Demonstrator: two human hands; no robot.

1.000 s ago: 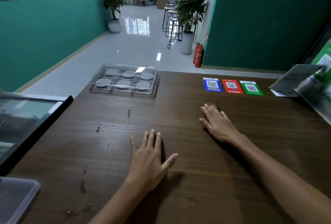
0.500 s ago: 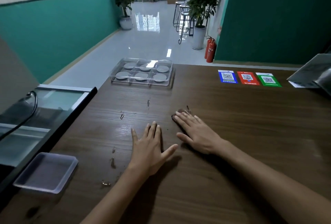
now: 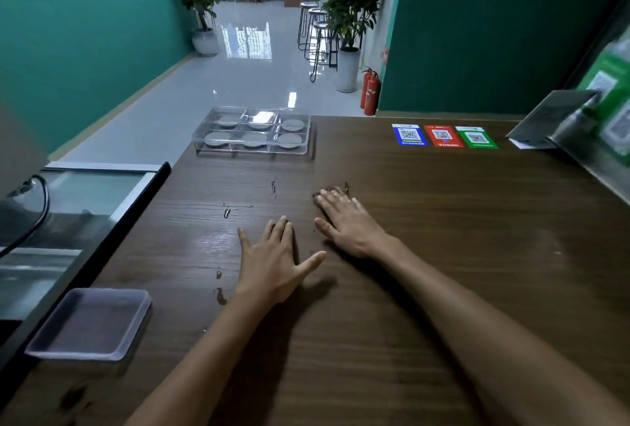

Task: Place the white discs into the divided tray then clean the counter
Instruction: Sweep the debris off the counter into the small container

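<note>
A clear divided tray stands at the counter's far left edge with a white disc in each of its several compartments. My left hand lies flat on the dark wooden counter, fingers spread, holding nothing. Just to its right, my right hand presses flat on a small brown cloth, which peeks out beyond the fingertips. Water drops and a wet sheen lie left of both hands, with more drops near my left wrist.
A shallow translucent plastic lid rests at the counter's near left edge beside a glass display case. Blue, red and green QR cards lie at the far right, next to a tilted stand. Beyond the far edge is open floor.
My right hand slid the brown cloth leftward across the counter, ending close to my left hand, then slightly away from me. My left hand stayed put. The view turned left.
</note>
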